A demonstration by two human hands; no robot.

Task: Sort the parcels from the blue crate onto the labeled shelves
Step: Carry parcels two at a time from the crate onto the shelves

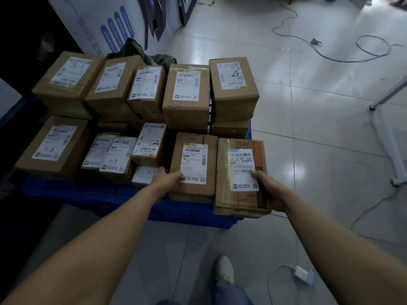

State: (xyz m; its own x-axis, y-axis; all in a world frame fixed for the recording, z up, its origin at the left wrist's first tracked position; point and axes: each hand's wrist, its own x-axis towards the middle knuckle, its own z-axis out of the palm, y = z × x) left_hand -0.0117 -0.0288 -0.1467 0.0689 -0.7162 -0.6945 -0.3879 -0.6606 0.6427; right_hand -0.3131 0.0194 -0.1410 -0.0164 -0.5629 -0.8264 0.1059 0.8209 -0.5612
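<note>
A blue crate (92,195) on the floor is heaped with several brown cardboard parcels bearing white labels and handwritten codes such as 8-1, 1-7 and 1-8. My left hand (168,178) grips the near left edge of a front parcel (193,166), thumb on its label. My right hand (267,190) holds the near right corner of the front right parcel (241,179), marked 1-7, thumb on its label. That parcel overhangs the crate's right front corner. Both parcels still rest on the pile.
White tiled floor spreads to the right, crossed by loose cables (343,56) and a white charger (302,274). A white stand leg (389,137) is at the far right. A blue-and-white panel (99,23) rises behind the crate. My shoe (224,269) is on the floor below.
</note>
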